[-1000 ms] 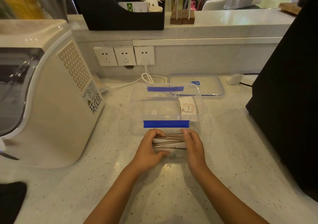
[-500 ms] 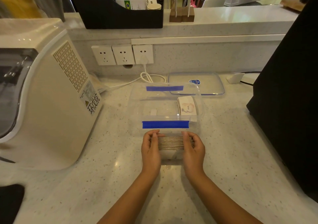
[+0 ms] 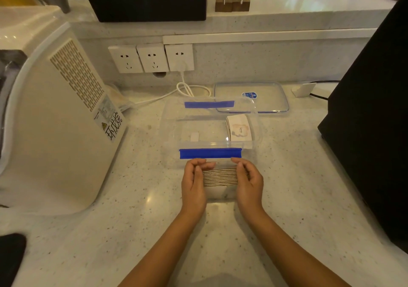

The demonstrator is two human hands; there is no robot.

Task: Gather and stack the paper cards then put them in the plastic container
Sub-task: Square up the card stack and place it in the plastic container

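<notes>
A stack of paper cards (image 3: 220, 177) is held on edge above the counter (image 3: 110, 231), just in front of the clear plastic container (image 3: 171, 132), clamped between the left hand (image 3: 194, 187) and right hand (image 3: 249, 185). The cards are judged light, stiff yet slippery; both short ends should be squeezed evenly. More cards (image 3: 239, 128) are seen inside.

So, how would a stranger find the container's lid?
Start at the wall sockets behind the counter. Below them sits the clear plastic container; the lid lies flat behind its far right corner. Only it carries a small blue label.
</notes>
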